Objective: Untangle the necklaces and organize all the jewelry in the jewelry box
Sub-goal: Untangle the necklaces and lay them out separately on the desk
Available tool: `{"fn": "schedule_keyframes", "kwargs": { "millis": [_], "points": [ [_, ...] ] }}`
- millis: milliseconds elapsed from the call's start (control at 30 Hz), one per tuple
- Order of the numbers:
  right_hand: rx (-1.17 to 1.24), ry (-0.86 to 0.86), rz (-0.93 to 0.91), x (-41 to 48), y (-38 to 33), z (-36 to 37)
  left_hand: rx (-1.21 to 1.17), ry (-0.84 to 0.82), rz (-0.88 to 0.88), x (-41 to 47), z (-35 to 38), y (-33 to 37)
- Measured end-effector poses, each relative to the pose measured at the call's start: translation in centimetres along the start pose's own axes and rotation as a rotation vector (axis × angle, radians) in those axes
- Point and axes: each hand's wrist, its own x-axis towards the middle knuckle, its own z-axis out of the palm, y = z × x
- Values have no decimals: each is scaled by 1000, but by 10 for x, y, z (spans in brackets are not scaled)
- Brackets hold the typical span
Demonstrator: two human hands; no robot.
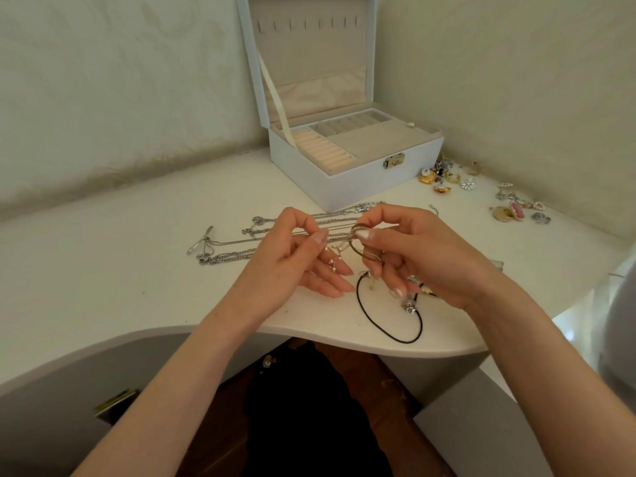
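My right hand (416,256) pinches a small bunch of gold and silver hoops (360,239) between thumb and forefinger above the white table. My left hand (296,256) pinches a thin chain with small pearls (335,251) that hangs from the same bunch. Several silver necklaces (241,242) lie stretched out on the table behind my hands. A black cord necklace (389,321) loops near the front edge under my right hand. The white jewelry box (358,180) stands open behind, its beige compartments holding nothing I can see.
A scatter of earrings and brooches (447,179) lies right of the box, with more pieces (516,210) farther right by the wall. The white table (120,270) has a curved front edge. Walls close in behind and to the right.
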Motion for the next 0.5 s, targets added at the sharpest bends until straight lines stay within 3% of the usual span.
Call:
{"fn": "schedule_keyframes", "kwargs": {
  "millis": [500],
  "points": [
    [-35, 79, -2, -5, 12, -6, 134, -58, -75, -10, -12, -7]
  ]
}}
